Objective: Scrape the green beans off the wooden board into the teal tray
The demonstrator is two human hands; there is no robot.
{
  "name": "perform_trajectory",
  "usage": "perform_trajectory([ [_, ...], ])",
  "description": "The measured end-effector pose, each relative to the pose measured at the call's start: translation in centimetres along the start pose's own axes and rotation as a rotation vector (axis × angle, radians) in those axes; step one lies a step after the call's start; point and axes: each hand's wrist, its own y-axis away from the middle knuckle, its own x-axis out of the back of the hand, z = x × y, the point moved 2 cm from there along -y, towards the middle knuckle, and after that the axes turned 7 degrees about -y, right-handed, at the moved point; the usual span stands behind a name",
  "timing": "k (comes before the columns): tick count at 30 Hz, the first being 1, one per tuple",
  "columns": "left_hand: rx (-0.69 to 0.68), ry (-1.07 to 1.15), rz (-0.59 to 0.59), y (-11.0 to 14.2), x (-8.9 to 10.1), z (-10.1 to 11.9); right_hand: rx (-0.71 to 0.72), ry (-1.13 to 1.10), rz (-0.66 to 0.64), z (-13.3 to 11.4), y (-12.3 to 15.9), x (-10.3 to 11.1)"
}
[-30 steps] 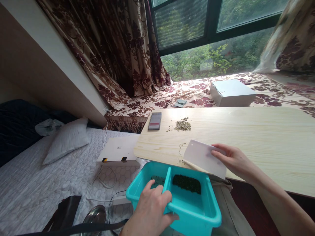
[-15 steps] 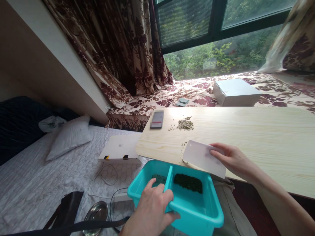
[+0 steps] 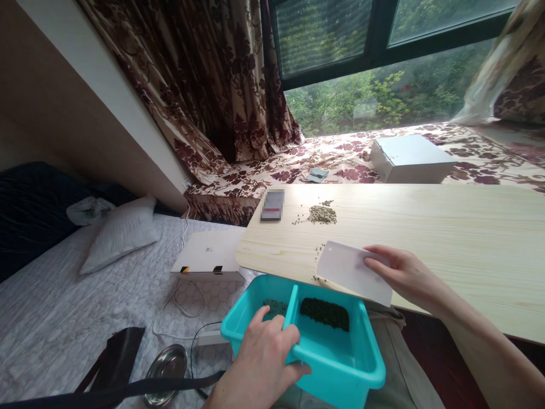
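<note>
My left hand (image 3: 268, 355) grips the near rim of a turquoise two-compartment bin (image 3: 340, 363), just under the table edge. Dark green beans (image 3: 324, 314) form a heap in the bin's right compartment; a few scattered ones show in the left. On the wooden table (image 3: 460, 244), my right hand (image 3: 395, 270) pinches a whitish flexible scraper sheet (image 3: 351, 270), tilted near the front edge. A few loose beans (image 3: 317, 261) lie along the sheet's left side. Farther back sits a small pile of greenish-brown beans (image 3: 322, 214).
A phone-like flat item (image 3: 272, 205), blurred out, lies at the table's left end. A white box (image 3: 208, 253), a steel bowl (image 3: 166, 369) and cables are on the bed (image 3: 119, 307). Another white box (image 3: 411, 158) stands on the window seat, close to a folded cloth (image 3: 317, 175).
The camera view has shifted slightly, so everything sits a little differently in the picture. Both hands keep their grips, and the scraper has flattened a bit against the table.
</note>
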Motion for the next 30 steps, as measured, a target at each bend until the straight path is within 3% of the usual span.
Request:
perform_trajectory([
  [12, 0.012, 0.02, -0.025, -0.2, 0.6, 0.1, 0.003, 0.033, -0.021, 0.1, 0.6, 0.3],
  [18, 0.014, 0.018, -0.048, -0.1, 0.8, 0.2, -0.027, 0.02, 0.059, 0.6, 1.2, 1.2],
  [23, 0.014, 0.027, -0.049, -0.1, 0.8, 0.2, -0.059, -0.002, -0.006, 1.0, 1.4, 0.9],
  [30, 0.011, 0.024, -0.058, -0.3, 0.7, 0.2, -0.005, 0.0, 0.003, 0.9, 1.5, 0.9],
])
